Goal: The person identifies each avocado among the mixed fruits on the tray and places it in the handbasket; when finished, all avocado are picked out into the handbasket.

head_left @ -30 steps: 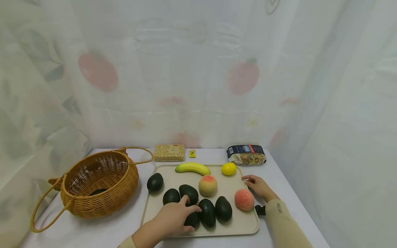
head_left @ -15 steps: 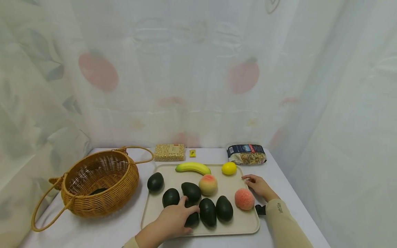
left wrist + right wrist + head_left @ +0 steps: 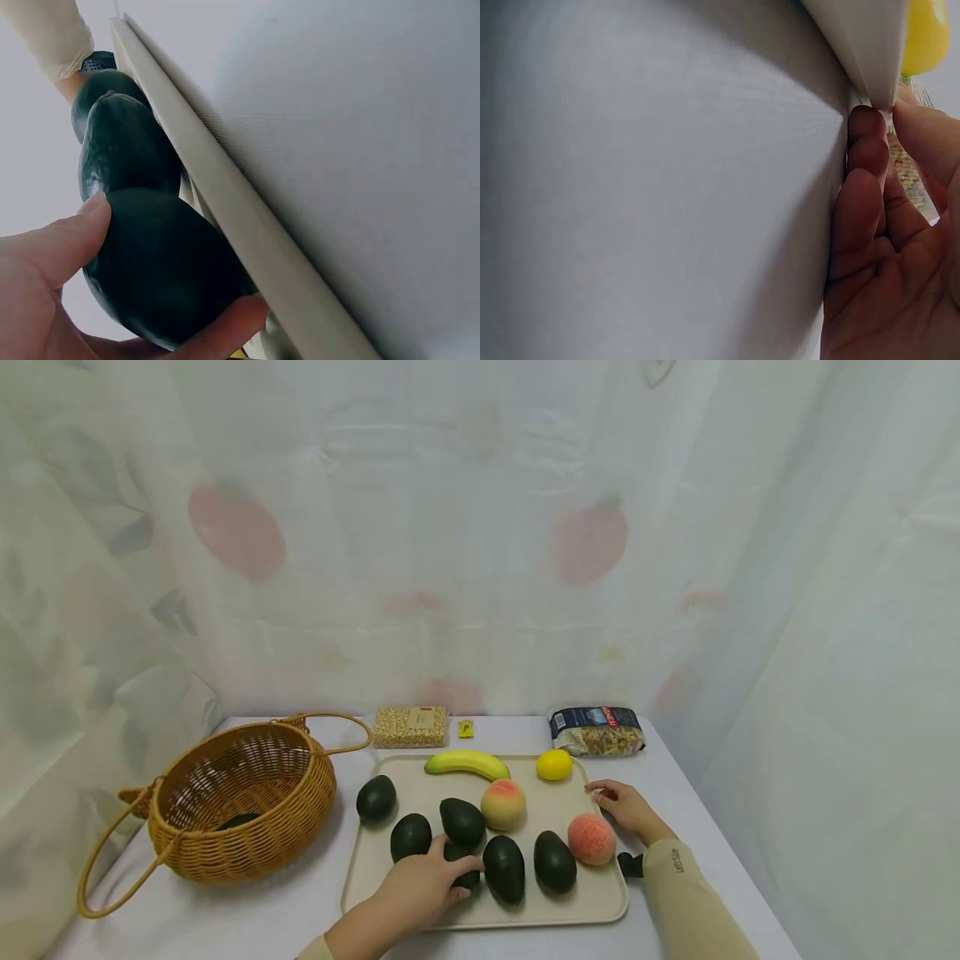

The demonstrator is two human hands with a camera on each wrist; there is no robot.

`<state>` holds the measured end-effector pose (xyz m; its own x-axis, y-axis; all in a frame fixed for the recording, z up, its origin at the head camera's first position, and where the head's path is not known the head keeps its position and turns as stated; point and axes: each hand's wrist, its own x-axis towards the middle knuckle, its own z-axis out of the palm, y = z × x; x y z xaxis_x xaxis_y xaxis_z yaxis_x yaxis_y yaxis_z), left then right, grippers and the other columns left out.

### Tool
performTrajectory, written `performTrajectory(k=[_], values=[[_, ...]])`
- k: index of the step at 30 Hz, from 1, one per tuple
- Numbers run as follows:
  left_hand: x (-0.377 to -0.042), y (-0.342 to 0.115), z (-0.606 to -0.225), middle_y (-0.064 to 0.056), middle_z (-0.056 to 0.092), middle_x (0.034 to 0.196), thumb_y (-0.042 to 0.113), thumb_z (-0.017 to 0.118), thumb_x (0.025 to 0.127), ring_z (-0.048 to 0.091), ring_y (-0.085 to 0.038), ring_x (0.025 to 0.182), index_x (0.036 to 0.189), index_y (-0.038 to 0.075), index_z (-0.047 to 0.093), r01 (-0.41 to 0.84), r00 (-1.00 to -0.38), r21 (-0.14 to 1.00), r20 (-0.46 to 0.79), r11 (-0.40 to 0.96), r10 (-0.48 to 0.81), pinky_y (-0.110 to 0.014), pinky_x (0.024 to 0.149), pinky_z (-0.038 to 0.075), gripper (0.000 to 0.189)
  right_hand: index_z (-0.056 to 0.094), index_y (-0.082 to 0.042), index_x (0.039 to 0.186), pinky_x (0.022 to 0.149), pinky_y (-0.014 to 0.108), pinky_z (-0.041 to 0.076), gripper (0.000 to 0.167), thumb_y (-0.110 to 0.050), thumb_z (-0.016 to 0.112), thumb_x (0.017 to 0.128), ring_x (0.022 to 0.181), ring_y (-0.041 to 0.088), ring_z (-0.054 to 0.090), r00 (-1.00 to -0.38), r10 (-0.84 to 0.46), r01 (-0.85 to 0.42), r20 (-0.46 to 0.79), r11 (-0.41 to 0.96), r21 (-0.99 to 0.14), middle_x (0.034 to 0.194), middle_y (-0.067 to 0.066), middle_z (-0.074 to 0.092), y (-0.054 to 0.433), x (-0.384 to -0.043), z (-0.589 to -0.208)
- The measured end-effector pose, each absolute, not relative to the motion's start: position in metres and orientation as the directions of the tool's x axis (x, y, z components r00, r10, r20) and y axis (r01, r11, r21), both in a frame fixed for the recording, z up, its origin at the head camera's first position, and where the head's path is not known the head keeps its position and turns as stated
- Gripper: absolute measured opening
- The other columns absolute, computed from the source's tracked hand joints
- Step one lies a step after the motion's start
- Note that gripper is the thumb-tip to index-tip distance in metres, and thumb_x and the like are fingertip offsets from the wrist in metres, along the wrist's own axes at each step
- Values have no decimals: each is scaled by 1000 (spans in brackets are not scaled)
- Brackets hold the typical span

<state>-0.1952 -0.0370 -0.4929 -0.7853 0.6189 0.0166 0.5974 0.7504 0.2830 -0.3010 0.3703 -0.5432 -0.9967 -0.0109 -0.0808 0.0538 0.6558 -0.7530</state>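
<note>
On a cream tray point(image 3: 431, 792) lie several dark green avocados. My left hand point(image 3: 416, 887) grips one avocado point(image 3: 467, 877) near the tray's front; the left wrist view has the thumb and fingers around this avocado point(image 3: 157, 262), low beside the tray rim point(image 3: 217, 172). Close to it are an upper avocado point(image 3: 462, 822), a left one point(image 3: 411, 838) and one on the right point(image 3: 505, 870). At the tray's right edge is my right hand point(image 3: 630, 810). Its thumb and fingers pinch the rim point(image 3: 877, 67), fingers beneath, in the right wrist view.
A banana point(image 3: 467, 764), a lemon point(image 3: 553, 765) and two peaches, one yellowish point(image 3: 503, 805) and one pink point(image 3: 592, 839), share the tray. Left stands a wicker basket point(image 3: 292, 810) with something dark inside. Behind are a grain pack point(image 3: 410, 727), a yellow packet point(image 3: 466, 729) and a pasta bag point(image 3: 597, 732).
The rightmost avocado has shifted right, towards the pink peach. The upper avocado has slid slightly right, towards the yellowish peach. My left hand stays over its avocado; the right hand has not visibly moved.
</note>
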Motion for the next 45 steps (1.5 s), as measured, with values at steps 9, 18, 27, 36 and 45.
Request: performTrajectory(k=[9, 18, 27, 36, 45], values=[[-194, -43, -488, -30, 55, 135, 35, 74, 99, 48, -15, 51, 133, 38, 62, 571, -792, 368, 13, 734, 610, -36, 52, 46, 37, 72, -5, 127, 89, 41, 46, 24, -7, 64, 104, 93, 25, 55, -996, -21, 48, -83, 663, -747, 97, 7, 65, 369, -302, -538], [-191, -47, -479, -34, 51, 140, 39, 73, 99, 56, -18, 56, 136, 37, 62, 544, -811, 401, 26, 737, 584, -41, 55, 50, 39, 72, -5, 127, 92, 43, 46, 24, -9, 64, 104, 95, 26, 55, -994, -2, 78, -106, 659, -748, 101, 9, 65, 367, -302, -539], [-194, -55, -463, -31, 53, 137, 38, 72, 99, 62, -23, 60, 133, 41, 60, 549, -816, 399, 66, 735, 574, -43, 58, 52, 36, 72, -5, 127, 93, 45, 46, 24, -8, 64, 104, 95, 26, 56, -996, -4, 64, -90, 669, -740, 99, 8, 65, 367, -300, -540], [-202, -69, -435, -29, 52, 139, 36, 72, 100, 52, -18, 51, 135, 41, 60, 510, -858, 341, 139, 790, 495, -40, 52, 48, 37, 72, -5, 127, 90, 43, 45, 24, -8, 64, 105, 94, 25, 55, -995, -7, 66, -95, 665, -744, 98, 7, 64, 369, -300, -541], [-215, -92, -408, -30, 49, 142, 35, 72, 100, 46, -14, 45, 141, 36, 59, 449, -893, 310, 182, 838, 411, -32, 45, 43, 43, 72, -4, 127, 87, 39, 46, 24, -8, 64, 105, 92, 24, 55, -996, -3, 67, -91, 659, -749, 95, 7, 64, 370, -301, -543]])
